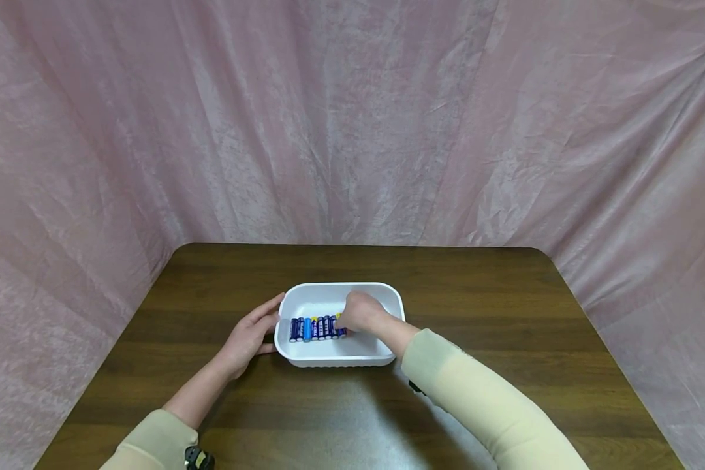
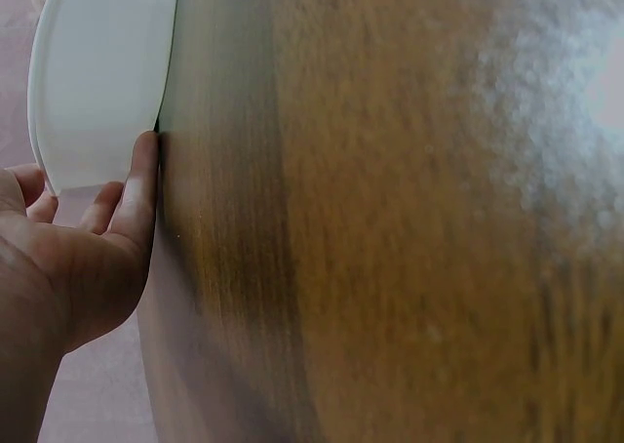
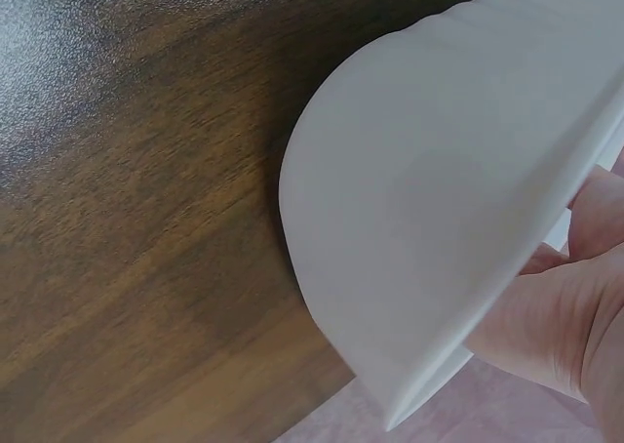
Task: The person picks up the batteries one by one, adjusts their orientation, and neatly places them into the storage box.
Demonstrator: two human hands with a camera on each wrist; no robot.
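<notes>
A white plastic tray (image 1: 339,360) stands on the wooden table, with a row of several batteries (image 1: 314,329) lying side by side inside. Most are dark blue; one is lighter blue and a few show yellow ends. My left hand (image 1: 248,339) rests its extended fingers against the tray's left end; the left wrist view shows its fingertips at the tray wall (image 2: 102,92). Over the right rim, my right hand (image 1: 364,313) reaches in and pinches the battery (image 1: 343,332) at the row's right end. Its fingertips are largely hidden by the tray wall (image 3: 419,180) in the right wrist view.
The brown wooden table (image 1: 476,313) extends around the tray on every side. A pink curtain (image 1: 341,130) hangs behind the table and along its sides. Light reflects off the tabletop near the front.
</notes>
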